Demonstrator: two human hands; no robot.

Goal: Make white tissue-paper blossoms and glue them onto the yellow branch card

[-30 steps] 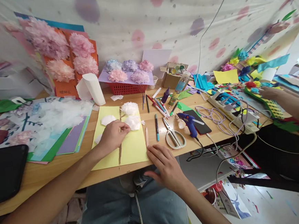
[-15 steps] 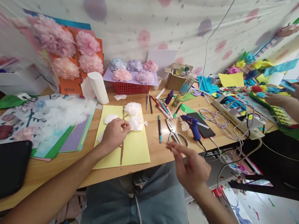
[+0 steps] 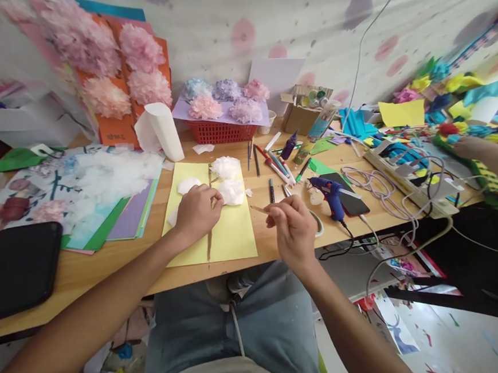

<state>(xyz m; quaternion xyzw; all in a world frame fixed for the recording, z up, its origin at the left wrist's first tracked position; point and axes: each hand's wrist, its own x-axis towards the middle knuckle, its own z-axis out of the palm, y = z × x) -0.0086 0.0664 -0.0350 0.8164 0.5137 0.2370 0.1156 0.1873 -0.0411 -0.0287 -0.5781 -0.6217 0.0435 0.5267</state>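
A yellow sheet (image 3: 231, 239) lies on the table with a brown line drawn down it. White fluffy paper tufts (image 3: 225, 167) sit on its upper right part, and a flatter white piece (image 3: 188, 185) is at the upper left. My left hand (image 3: 201, 209) rests over the sheet, thumb and finger pinched at the left edge of the lower white tuft (image 3: 231, 193); what is between them is too small to name. My right hand (image 3: 293, 226) grips a thin stick (image 3: 259, 209), its tip pointing left near the sheet's right edge.
Right of the sheet lie markers (image 3: 272, 190), partly hidden scissors (image 3: 318, 225), a blue glue gun (image 3: 330, 197) and a power strip (image 3: 397, 180) with cables. Behind stands a red basket (image 3: 221, 132); a black tablet (image 3: 20, 267) lies left. Another person's hand (image 3: 472, 149) is far right.
My right hand has moved up and left, bringing the stick closer to the yellow sheet and covering part of the scissors. My left hand keeps its pinch beside the tuft. The view has shifted slightly.
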